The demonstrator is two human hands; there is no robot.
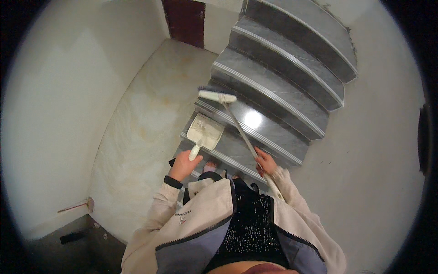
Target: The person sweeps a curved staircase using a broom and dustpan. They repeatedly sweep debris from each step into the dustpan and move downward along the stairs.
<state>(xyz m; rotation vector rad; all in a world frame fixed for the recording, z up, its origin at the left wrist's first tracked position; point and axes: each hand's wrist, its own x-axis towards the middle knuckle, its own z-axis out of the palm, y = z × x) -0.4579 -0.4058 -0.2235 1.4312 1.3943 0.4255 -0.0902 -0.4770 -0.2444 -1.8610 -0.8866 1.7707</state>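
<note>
My left hand [185, 165] is closed round the short handle of a cream plastic dustpan [206, 132], whose pan lies over a grey stair tread and holds some debris. A long-handled broom [239, 128] is in my right hand [266, 161], gripped partway along its pole. The broom's white head [217, 96] with dark bristles is at the left end of a higher stair, beyond the dustpan. The pole's upper end runs back beside my right forearm.
Grey stone stairs [273, 84] with pale striped nosings rise and curve away ahead. A pale wall [369, 150] borders them on the right. Left of them lies a lighter marbled surface [137, 137], with a dark red door [186, 22] at its far end. My feet are on a lower stair.
</note>
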